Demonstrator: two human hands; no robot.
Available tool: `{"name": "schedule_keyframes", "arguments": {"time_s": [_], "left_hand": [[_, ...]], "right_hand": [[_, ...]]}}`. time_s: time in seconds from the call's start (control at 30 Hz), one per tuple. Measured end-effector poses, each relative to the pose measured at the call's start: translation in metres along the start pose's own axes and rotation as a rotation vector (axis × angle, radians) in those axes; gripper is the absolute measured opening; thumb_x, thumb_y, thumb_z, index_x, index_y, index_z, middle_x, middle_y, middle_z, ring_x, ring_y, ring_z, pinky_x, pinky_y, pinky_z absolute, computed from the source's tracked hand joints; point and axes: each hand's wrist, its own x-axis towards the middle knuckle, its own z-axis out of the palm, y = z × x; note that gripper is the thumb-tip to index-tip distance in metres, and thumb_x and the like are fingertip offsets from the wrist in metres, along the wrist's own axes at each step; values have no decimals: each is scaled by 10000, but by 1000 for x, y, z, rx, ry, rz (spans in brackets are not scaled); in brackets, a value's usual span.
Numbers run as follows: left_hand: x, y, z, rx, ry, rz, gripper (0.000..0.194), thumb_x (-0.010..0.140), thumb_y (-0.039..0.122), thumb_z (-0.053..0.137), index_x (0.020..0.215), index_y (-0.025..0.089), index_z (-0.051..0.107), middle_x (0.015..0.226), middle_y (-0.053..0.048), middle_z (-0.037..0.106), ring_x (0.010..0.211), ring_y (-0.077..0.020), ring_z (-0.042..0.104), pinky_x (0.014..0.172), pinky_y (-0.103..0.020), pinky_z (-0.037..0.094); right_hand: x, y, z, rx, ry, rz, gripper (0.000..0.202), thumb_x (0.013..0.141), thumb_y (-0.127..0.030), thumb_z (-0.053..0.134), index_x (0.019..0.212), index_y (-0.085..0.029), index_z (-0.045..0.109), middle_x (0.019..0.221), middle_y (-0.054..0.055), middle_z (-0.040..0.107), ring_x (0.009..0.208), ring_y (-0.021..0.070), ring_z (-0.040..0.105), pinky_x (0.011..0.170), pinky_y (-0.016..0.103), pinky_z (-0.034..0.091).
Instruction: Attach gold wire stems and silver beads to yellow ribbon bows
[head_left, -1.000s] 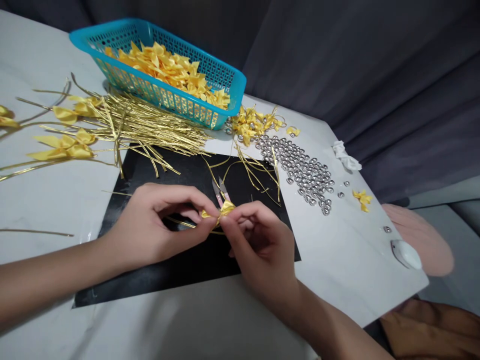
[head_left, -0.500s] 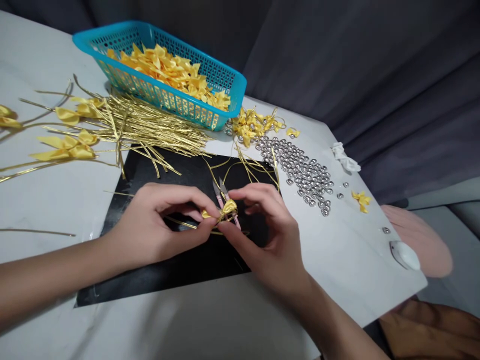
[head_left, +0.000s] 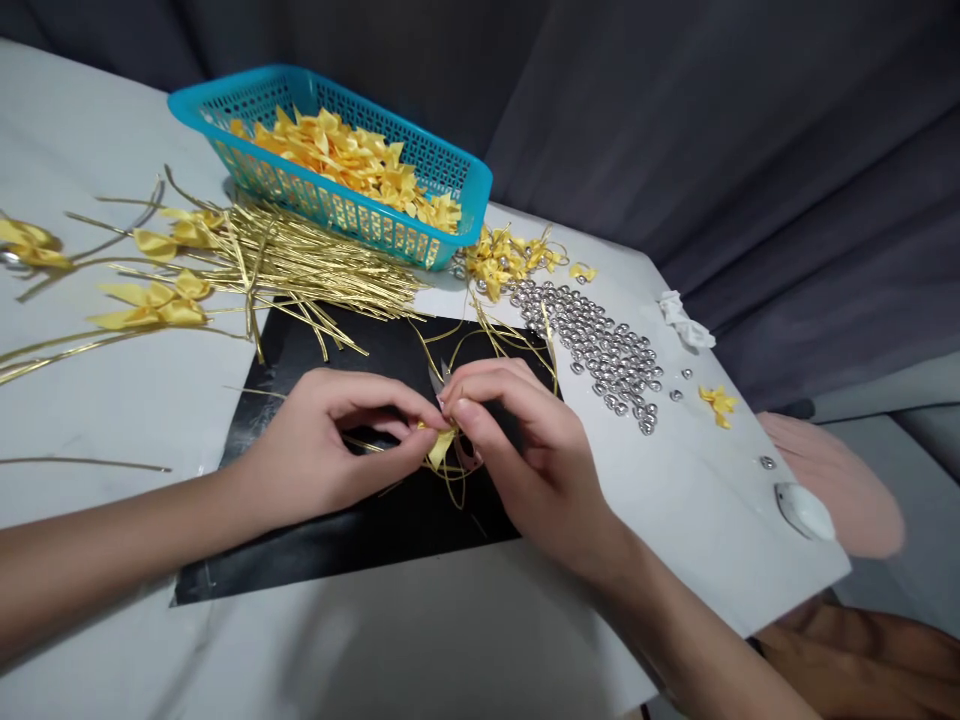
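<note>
Over the black mat [head_left: 315, 550], my left hand [head_left: 345, 430] pinches a small yellow ribbon bow [head_left: 440, 447] between thumb and fingertips. My right hand [head_left: 517, 430] meets it there, thumb and index finger pressed together, apparently on the gold cord [head_left: 456, 490] that loops below the bow. Fingers hide most of the knot. Scissors [head_left: 439, 378] with pink handles lie on the mat behind and under my fingers, partly covered. Loose gold cords curl on the mat just beyond my hands.
A blue basket [head_left: 480, 190] of yellow bows stands at the back. In front lies a bundle of gold cords [head_left: 322, 260]. Silver heart-shaped pieces [head_left: 600, 345] spread to the right, beside finished-looking bows [head_left: 499, 260]. A white device [head_left: 804, 510] sits near the right edge.
The bow has turned in my fingers, its yellow tail now hanging down. My right fingers have closed together at the bow, and the cord loop shows below. The view has shifted slightly.
</note>
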Motion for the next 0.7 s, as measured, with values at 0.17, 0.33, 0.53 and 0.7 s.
{"name": "schedule_keyframes", "arguments": {"time_s": [0.17, 0.33, 0.53, 0.7], "left_hand": [[2, 0, -2, 21, 6, 33, 109, 698, 117, 641, 712, 170, 736, 694, -5, 748, 593, -95, 675, 561, -99, 526], [3, 1, -4, 14, 5, 21, 116, 715, 147, 629, 712, 161, 744, 700, -21, 746, 585, -101, 668, 541, -113, 530], [4, 6, -2, 40, 31, -72, 88, 672, 161, 661, 699, 167, 744, 705, -13, 749, 601, -119, 674, 568, -148, 553], [4, 6, -1, 122, 64, -32, 109, 663, 150, 639, 687, 178, 741, 676, -2, 735, 572, -110, 655, 551, -147, 542]], "right_hand": [[8, -3, -3, 114, -25, 113, 133, 905, -142, 490, 801, -159, 571, 854, 22, 598, 807, 108, 555, 772, 250, 446], [9, 0, -1, 262, -36, 276, 124, 905, -215, 515, 803, -181, 577, 821, -5, 581, 714, 91, 536, 678, 226, 456], [9, 3, -5, 336, -30, 392, 126, 896, -252, 519, 807, -204, 594, 817, -3, 608, 693, 104, 550, 559, 203, 468], [11, 5, -12, 417, -102, 432, 130, 890, -287, 532, 817, -203, 600, 829, 9, 593, 687, 116, 556, 515, 213, 478]]}}
